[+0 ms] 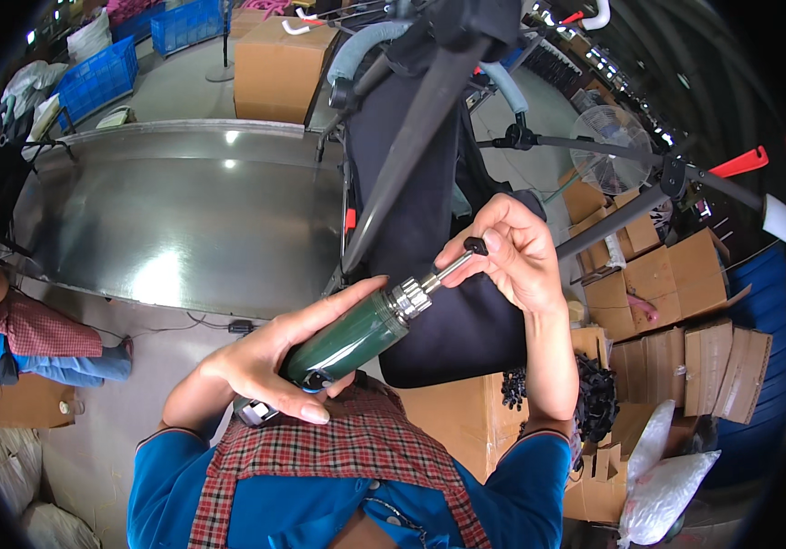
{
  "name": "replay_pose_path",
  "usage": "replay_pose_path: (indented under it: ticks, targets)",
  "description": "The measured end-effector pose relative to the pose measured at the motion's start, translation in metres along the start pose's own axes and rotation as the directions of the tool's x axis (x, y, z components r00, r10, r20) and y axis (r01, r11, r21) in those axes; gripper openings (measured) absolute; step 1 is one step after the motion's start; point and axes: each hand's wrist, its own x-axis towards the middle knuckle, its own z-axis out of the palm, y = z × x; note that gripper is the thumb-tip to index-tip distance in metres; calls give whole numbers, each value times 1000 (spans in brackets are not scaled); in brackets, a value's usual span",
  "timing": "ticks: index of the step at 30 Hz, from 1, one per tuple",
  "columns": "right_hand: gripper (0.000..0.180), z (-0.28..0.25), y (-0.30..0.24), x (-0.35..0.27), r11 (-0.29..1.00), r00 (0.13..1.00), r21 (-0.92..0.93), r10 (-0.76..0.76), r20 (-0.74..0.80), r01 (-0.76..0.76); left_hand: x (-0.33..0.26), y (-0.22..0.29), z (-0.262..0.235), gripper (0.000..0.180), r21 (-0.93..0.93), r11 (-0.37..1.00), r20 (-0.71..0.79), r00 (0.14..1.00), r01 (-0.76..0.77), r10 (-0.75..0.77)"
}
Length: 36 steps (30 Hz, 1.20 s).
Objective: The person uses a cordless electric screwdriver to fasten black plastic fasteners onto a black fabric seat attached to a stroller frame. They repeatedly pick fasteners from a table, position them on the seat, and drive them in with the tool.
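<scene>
Head view: left hand (pixel 260 352) grips green driver (pixel 347 340) round its barrel; right hand (pixel 519 256) pinches small black part (pixel 475 245) at bit (pixel 453 266) tip, presumably steadying it there.

We take this for a workshop or factory floor where goods are assembled: we see a broad metal-topped table (pixel 210 210), a green power screwdriver (pixel 347 343), a dark tubular frame (pixel 420 137) hung with black fabric (pixel 452 343), and a heap of small black parts (pixel 597 393). Around us stand cardboard cartons (pixel 653 288), blue plastic crates (pixel 96 82) and a large fan (pixel 610 146), while at our left a co-worker (pixel 50 328) wears a checked apron much like ours (pixel 338 439).
</scene>
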Motion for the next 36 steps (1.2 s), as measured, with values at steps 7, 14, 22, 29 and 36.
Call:
replay_pose_path:
  ticks: [7,14,22,29,36]
  targets:
    - [14,35,-13,11,877,984,-476,-136,-112,67,-10,7,-25,119,-40,999,66,998,-22,25]
    - [16,20,-26,39,755,849,-567,-499,-173,328,-7,16,-31,125,-101,979,74,980,-174,182]
    - [29,5,-22,147,516,890,-850,-430,-152,104,11,29,-57,114,140,935,-266,897,-327,354]
    - [31,-1,-19,158,422,894,-902,-433,-117,87,40,31,-64,108,153,943,-294,897,-295,329]
    - [32,-2,-20,155,442,888,-889,-448,-103,120,50,37,-56,107,230,940,-357,877,-253,323]
